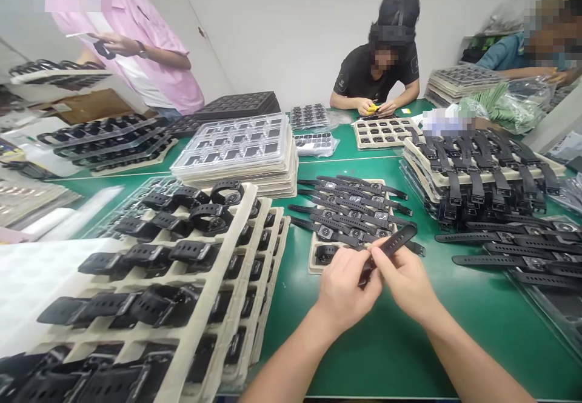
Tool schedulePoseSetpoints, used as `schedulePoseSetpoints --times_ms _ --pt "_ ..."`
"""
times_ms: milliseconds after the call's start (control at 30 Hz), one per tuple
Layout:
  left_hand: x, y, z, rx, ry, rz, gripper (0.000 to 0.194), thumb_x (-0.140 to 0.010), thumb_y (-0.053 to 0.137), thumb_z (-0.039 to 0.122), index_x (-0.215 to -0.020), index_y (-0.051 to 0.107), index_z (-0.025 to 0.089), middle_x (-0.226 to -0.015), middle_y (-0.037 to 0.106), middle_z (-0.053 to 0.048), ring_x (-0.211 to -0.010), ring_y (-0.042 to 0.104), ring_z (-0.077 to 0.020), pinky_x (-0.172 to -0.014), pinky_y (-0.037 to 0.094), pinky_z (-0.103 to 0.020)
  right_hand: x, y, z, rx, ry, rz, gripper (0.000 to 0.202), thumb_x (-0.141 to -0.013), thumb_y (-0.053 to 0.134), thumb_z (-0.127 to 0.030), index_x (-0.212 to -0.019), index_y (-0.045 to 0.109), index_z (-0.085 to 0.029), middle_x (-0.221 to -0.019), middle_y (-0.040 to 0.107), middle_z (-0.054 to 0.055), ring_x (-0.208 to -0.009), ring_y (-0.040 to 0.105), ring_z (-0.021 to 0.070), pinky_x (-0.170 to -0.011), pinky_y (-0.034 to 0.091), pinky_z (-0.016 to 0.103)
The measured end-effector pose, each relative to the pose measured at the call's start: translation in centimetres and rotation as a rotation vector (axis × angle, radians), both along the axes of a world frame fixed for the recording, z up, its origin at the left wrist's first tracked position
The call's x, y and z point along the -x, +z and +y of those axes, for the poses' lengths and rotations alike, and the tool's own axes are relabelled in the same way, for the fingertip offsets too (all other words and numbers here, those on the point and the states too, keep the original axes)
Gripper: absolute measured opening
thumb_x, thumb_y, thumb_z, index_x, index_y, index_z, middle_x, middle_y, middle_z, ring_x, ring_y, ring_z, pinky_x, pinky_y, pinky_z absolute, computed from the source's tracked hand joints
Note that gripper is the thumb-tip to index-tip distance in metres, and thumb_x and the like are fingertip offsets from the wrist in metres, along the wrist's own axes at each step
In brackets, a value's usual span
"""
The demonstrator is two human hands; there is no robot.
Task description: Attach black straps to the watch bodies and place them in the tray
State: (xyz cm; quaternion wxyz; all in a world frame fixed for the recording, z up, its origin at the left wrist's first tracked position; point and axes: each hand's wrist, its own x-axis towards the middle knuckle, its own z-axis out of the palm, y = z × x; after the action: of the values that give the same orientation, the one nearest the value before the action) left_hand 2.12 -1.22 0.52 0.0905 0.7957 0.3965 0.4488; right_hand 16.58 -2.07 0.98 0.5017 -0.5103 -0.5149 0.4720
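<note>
On the flat green tabletop [382, 354], a tall stack of beige moulded trays [249, 196] full of black watches stands at 9 o'clock; one shallow beige tray [313, 259] lies just beyond the hands at 12. Between them, left hand [343, 288] and right hand [407, 279] both pinch a black watch with a holed, rubbery strap [400, 239], its free end towards 2 o'clock, its case mostly hidden. It looks light, the strap bendy, the case rigid and scratchable, best held by its edges

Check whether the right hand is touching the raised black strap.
Touching: the head view shows the right hand with its thumb against the black strap, whose end sticks out beyond.
</note>
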Motion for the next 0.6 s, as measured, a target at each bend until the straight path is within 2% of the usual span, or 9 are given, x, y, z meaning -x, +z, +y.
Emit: schedulePoseSetpoints --times_ms 133,233,300,467,600 --pt "0.1 0.0 -0.2 0.037 -0.061 -0.05 0.029 -0.093 0.058 0.018 -0.121 0.063 0.019 -0.091 0.073 -0.01 -0.079 0.064 -0.0244 -0.073 0.052 -0.036 0.6 0.1 0.2 0.108 -0.069 0.283 0.04 -0.085 0.071 -0.059 -0.087 0.066 -0.019 -0.067 0.059 -0.001 -0.055 0.053 0.0136 -0.048 0.046 0.025" --pt "0.4 -0.2 -0.3 0.084 -0.173 -0.081 0.045 -0.094 0.055 0.013 -0.139 0.052 0.02 -0.106 0.073 -0.013 -0.09 0.064 -0.0265 -0.08 0.051 -0.039 0.7 0.4 0.4 0.172 -0.095 0.452 0.044 -0.077 0.078 -0.061 -0.084 0.067 -0.019 -0.057 0.056 -0.004 -0.048 0.05 0.0121 -0.042 0.042 0.023" --pt "0.5 -0.3 -0.3 0.066 -0.216 -0.121 0.051 -0.095 0.053 0.01 -0.144 0.045 0.021 -0.107 0.073 -0.012 -0.091 0.063 -0.0258 -0.082 0.05 -0.039 0.8 0.8 0.4 0.218 -0.111 0.521 0.044 -0.073 0.082 -0.059 -0.083 0.067 -0.019 -0.053 0.055 -0.004 -0.046 0.05 0.0121 -0.04 0.04 0.022" --pt "0.7 -0.3 -0.1 -0.022 -0.205 -0.06 0.037 -0.093 0.052 0.01 -0.126 0.062 0.025 -0.088 0.071 -0.007 -0.082 0.06 -0.0245 -0.08 0.044 -0.04 0.8 1.5 0.3 0.262 -0.122 0.572 0.046 -0.068 0.087 -0.058 -0.08 0.068 -0.018 -0.053 0.055 -0.004 -0.047 0.049 0.0101 -0.041 0.04 0.02" --pt "0.8 -0.4 0.0 -0.064 -0.145 0.019 0.032 -0.092 0.053 0.013 -0.117 0.069 0.024 -0.081 0.069 -0.007 -0.076 0.057 -0.024 -0.079 0.041 -0.041 0.8 0.8 0.3 0.233 -0.13 0.532 0.046 -0.071 0.084 -0.06 -0.083 0.068 -0.019 -0.05 0.052 -0.005 -0.045 0.047 0.0096 -0.042 0.039 0.019"
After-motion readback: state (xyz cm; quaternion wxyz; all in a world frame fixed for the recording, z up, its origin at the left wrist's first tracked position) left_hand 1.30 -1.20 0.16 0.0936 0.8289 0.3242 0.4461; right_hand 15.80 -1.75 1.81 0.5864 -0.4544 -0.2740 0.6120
